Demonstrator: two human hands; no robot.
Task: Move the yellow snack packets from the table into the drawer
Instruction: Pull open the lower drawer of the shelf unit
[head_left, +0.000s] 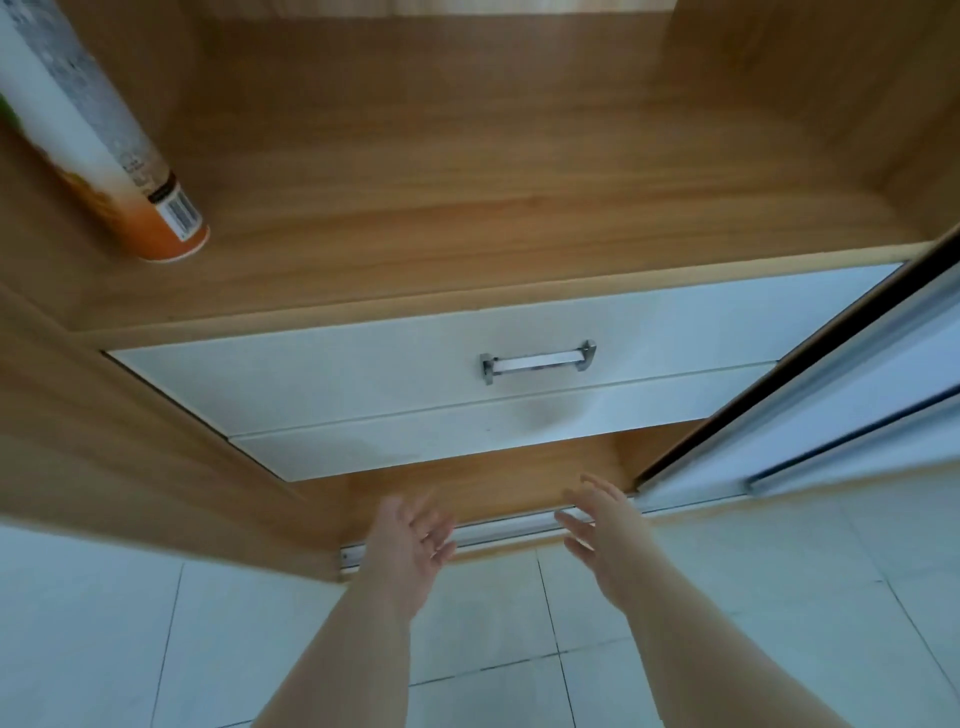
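A white upper drawer (363, 374) with a metal handle (537, 361) sits closed inside a wooden cabinet, with a second white drawer front (415, 441) just below it. My left hand (410, 540) and my right hand (602, 525) reach forward side by side below the drawers, over the cabinet's bottom rail. Both have straight, spread fingers and hold nothing. Neither touches a drawer. No yellow snack packets or table are in view.
A tall white and orange canister (104, 150) stands on the wooden shelf (467, 197) above the drawers, at the left. A white sliding door (831, 405) with a dark edge runs along the right. Pale floor tiles (156, 649) lie below.
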